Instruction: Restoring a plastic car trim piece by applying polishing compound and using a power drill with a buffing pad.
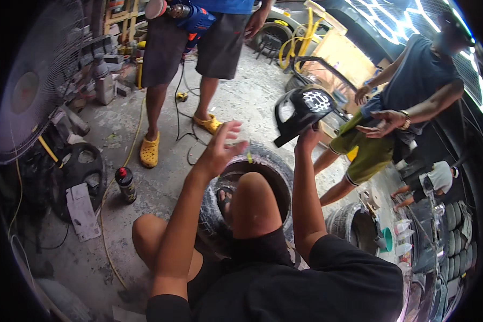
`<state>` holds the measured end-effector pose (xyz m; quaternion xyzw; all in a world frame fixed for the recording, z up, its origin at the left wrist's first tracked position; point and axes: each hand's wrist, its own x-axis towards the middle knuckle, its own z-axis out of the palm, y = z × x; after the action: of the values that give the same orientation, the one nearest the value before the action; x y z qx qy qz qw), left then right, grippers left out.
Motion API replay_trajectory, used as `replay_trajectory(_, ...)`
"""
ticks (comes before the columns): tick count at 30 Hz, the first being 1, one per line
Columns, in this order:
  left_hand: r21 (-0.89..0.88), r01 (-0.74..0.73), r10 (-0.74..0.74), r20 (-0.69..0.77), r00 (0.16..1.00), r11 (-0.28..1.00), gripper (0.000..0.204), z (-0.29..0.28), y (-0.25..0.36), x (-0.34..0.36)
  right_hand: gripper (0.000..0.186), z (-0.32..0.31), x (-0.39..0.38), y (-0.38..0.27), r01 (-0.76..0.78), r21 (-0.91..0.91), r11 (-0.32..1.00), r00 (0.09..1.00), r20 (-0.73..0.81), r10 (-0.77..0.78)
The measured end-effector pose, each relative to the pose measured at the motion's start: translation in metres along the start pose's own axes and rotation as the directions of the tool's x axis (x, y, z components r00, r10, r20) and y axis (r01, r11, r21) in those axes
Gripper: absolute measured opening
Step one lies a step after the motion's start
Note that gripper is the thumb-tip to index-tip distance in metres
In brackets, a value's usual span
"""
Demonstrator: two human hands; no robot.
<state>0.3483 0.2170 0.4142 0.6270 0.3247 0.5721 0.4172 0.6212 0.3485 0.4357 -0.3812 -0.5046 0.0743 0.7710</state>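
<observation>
My right hand (pixel 308 140) is raised and grips a glossy black curved shell (pixel 306 110), which looks like a car side-mirror housing with an opening in it. White hexagon light patterns show on its upper surface. The fingers behind the shell are partly hidden. My left hand (pixel 222 151) hangs in the air to the left of the shell, fingers apart, holding nothing. Below both hands lies a tyre (pixel 212 225), with my foot inside its ring. On the right, another person's open hand (pixel 383 122) reaches out beside the shell.
Ahead stands a person in yellow clogs (pixel 150 150), with a blue power tool (pixel 198 22) at the waist. A black bottle (pixel 125 188) with a red cap stands left, near a cable and a wheel cover (pixel 94 161). A large fan (pixel 29 88) fills the left edge. Another tyre (pixel 338 220) lies right.
</observation>
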Motion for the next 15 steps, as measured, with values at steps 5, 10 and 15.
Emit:
replay_trajectory(5,0.006,-0.06,0.06,-0.169,0.984,0.998,0.114,0.016,0.004,-0.019,0.021,0.065,-0.069,-0.053,-0.182,-0.172,0.968,0.956,0.198,0.215)
replay_trajectory(10,-0.01,0.127,-0.112,-0.544,0.831,0.992,0.077,-0.014,-0.044,-0.023,0.028,0.105,-0.108,-0.062,-0.135,-0.105,0.985,0.919,0.359,0.164)
replay_trajectory(15,-0.229,-0.016,-0.153,-0.7,0.698,0.973,0.052,-0.061,-0.07,-0.034,0.055,0.126,-0.109,-0.074,-0.157,-0.168,0.973,0.695,0.682,0.23)
